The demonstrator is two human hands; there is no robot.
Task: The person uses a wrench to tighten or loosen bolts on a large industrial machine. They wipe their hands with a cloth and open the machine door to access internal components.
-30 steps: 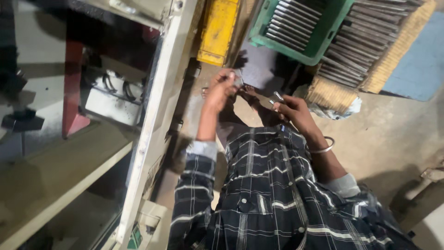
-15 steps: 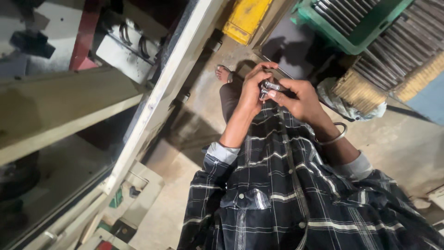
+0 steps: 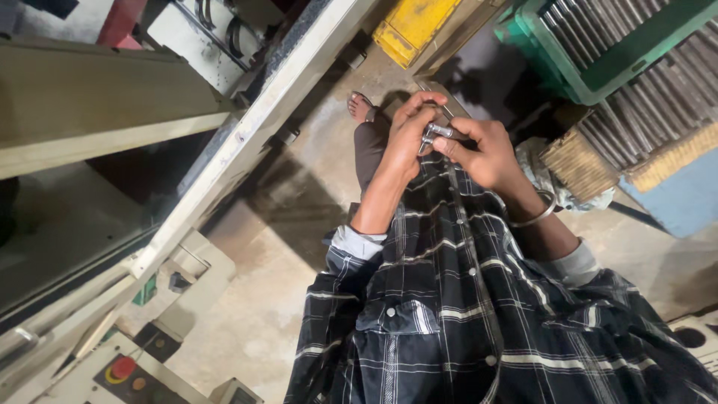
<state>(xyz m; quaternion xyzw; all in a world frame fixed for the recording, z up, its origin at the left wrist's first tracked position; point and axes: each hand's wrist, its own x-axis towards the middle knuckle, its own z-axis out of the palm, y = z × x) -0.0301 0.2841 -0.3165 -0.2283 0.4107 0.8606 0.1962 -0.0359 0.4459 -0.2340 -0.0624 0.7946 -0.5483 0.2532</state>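
Down on the workshop floor, a person in a dark checked shirt (image 3: 479, 314) brings both hands together in front of the chest over a small metal part (image 3: 437, 133), a short shiny piece that looks like a pin or fitting, though its exact shape is too small to tell. The left hand (image 3: 407, 138) curls around the part from the near side, fingers closed against it; the right hand (image 3: 486, 153), a metal bangle (image 3: 535, 217) at its wrist, pinches the other end between thumb and fingertips. Both grips are closed on the same piece, which is held in the air above the person's knee, clear of the concrete floor (image 3: 292, 224). Judging by the two-handed pinch, the work appears to be at the stage of fitting or twisting the piece; any further turn would call for a firm hold by one hand while the other rotates. A cream-painted machine frame (image 3: 247, 142) runs alongside at left; a green crate of metal rods (image 3: 598, 52) and a yellow box (image 3: 415, 22) sit beyond.
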